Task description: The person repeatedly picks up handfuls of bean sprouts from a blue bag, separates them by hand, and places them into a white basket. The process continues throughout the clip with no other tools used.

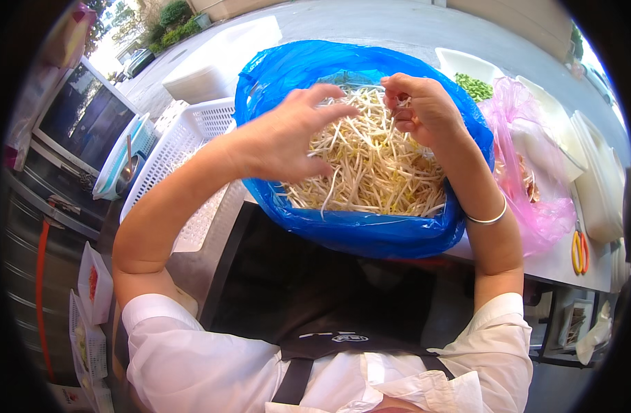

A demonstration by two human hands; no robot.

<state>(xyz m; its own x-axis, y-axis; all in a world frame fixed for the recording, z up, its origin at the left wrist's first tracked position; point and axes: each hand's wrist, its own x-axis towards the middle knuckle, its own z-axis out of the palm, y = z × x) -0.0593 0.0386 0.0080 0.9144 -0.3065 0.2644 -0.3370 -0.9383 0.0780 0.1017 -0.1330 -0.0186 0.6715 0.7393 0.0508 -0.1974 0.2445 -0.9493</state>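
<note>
A heap of pale bean sprouts [379, 162] with yellowish heads fills a large blue plastic bag [350, 234] whose mouth is spread wide in front of me. Over the left side of the heap, my left hand [284, 134] hovers open, its fingers apart and nothing visible in them. My right hand [425, 104] is raised over the far right of the heap, fingers curled in a pinch. Pale bits of bean sprout show between its fingertips; the rest is hidden by the fingers. A bangle circles my right wrist.
A white perforated basket [150, 162] with pale sprouts stands left of the bag. To the right are a pink plastic bag [536, 213], orange-handled scissors [580, 251] and a white container holding chopped greens [474, 86]. Stacked white containers [212, 65] stand at the far left.
</note>
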